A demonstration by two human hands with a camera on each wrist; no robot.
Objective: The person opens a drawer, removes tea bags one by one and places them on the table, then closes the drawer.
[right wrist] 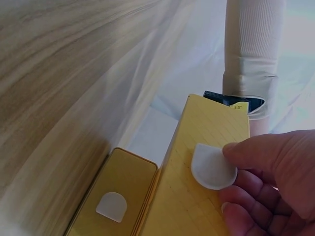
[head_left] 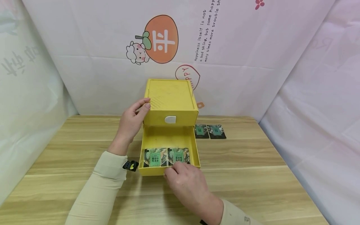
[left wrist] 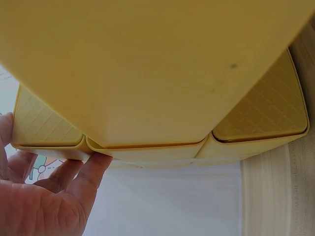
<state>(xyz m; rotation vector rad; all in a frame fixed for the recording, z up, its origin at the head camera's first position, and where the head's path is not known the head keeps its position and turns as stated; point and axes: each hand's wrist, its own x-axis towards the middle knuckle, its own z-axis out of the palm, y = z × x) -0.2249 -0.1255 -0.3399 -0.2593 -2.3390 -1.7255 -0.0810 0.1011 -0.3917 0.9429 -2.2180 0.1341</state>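
Observation:
A yellow drawer cabinet (head_left: 172, 93) stands at the back of the table, and one drawer (head_left: 153, 172) is pulled out towards me. Two green patterned packets (head_left: 155, 157) lie side by side inside it. At the drawer's front, my right hand (head_left: 188, 184) pinches the white pull tab (right wrist: 211, 167) between thumb and curled fingers. My left hand (head_left: 130, 123) rests against the cabinet's upper left side, thumb near the front edge and fingers extended. In the left wrist view, its fingertips (left wrist: 96, 167) touch the cabinet beside the extended drawer.
Above the pulled drawer is a closed one with its own white tab (head_left: 170, 119); another closed drawer (right wrist: 130, 177) shows in the right wrist view. Two dark green packets (head_left: 216, 132) lie on the wooden table (head_left: 239, 178) right of the cabinet. A printed white cloth (head_left: 112, 84) hangs behind.

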